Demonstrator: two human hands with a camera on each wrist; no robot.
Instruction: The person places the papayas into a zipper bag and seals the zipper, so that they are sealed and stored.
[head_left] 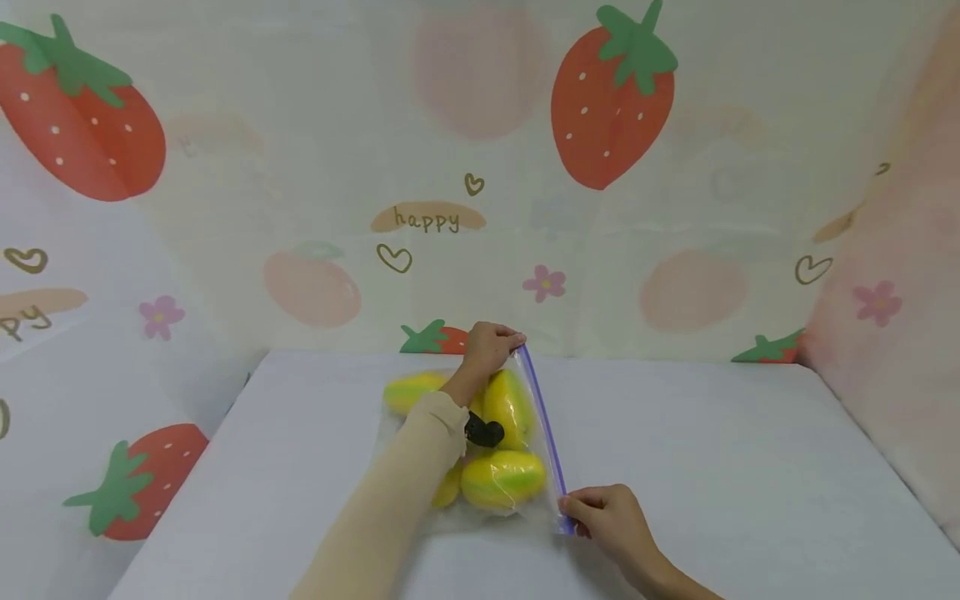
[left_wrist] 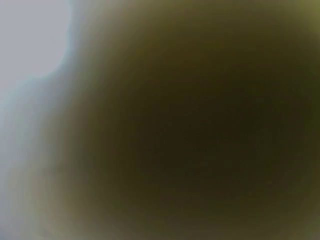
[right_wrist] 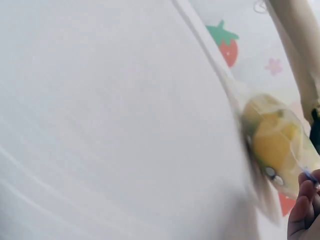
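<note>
A clear zip bag (head_left: 480, 518) lies on the table with several yellow-green, mango-like fruits (head_left: 504, 481) inside. Its purple zip strip (head_left: 545, 417) runs along the right side, slanting from far to near. At the strip's far end my left hand (head_left: 487, 348) pinches the bag's corner. My right hand (head_left: 611, 521) pinches the near end of the strip between thumb and fingers. In the right wrist view, the fruit-filled bag (right_wrist: 272, 150) appears beside the right fingertips (right_wrist: 305, 192). The left wrist view is dark and blurred. My left forearm hides part of the bag.
A white cloth covers the table (head_left: 720, 467). Behind it hangs a pale backdrop (head_left: 480, 283) printed with strawberries, flowers and hearts. A small black device (head_left: 483, 431) sits at the left wrist, above the fruits.
</note>
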